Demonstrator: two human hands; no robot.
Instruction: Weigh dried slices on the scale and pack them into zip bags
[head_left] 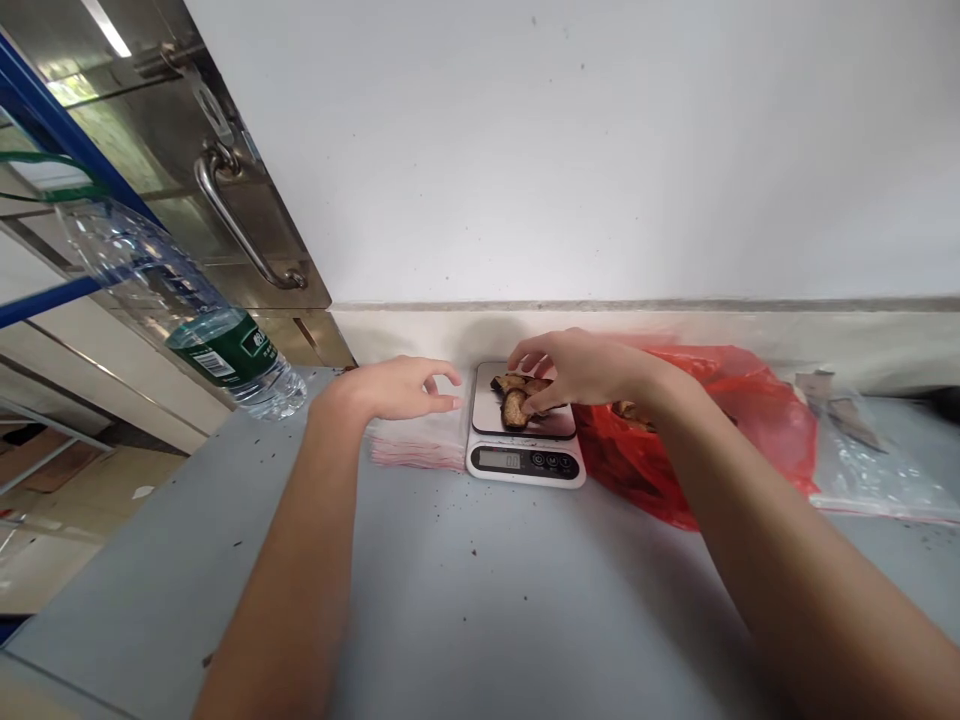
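Observation:
Dried brown slices (514, 410), dark at the rims and paler inside, are at the metal plate of a white digital scale (480, 415). My right hand (574, 370) reaches over the plate from the right, thumb and fingers curled around the slices; whether they bear on the plate I cannot tell. The display (499, 460) seems to read 0.0. My left hand (401, 388) hovers left of the scale, holding nothing, with a gap between thumb and fingers. Below it lies a stack of clear flat bags (416, 447) with reddish edges.
Right of the scale stands an open red plastic bag (757, 400) with more brown pieces inside, partly behind my right forearm. Further right lie clear plastic bags (885, 465). A large water bottle (217, 340) stands at the left edge of the grey table (465, 640). A white wall (570, 150) rises behind.

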